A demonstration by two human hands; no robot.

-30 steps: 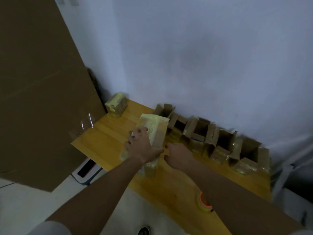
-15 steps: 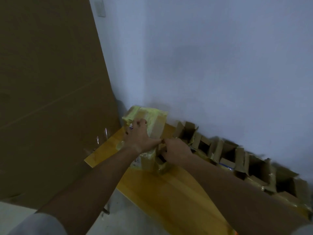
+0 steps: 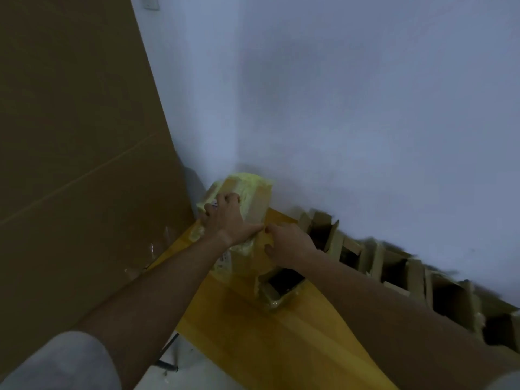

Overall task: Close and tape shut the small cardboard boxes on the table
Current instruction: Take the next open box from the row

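Hands work at frame centre; the left hand [image 3: 225,220] now presses spread fingers on the yellow-taped brown cardboard box [image 3: 242,198], lifted since a second ago toward the wall; the right hand [image 3: 287,243] pinches its lower edge; open small boxes [image 3: 365,249] wait on the yellow tabletop [image 3: 295,333].

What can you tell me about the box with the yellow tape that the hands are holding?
It is a brown cardboard box wrapped in pale yellow tape, closed on top and standing at the far left end of the yellow wooden table, near the corner of the wall. It looks tall, though it may be stacked boxes; the blur hides that. The left hand lies over its front, fingers spread. The right hand touches its lower right edge, fingers curled. More tape shows near its bottom.
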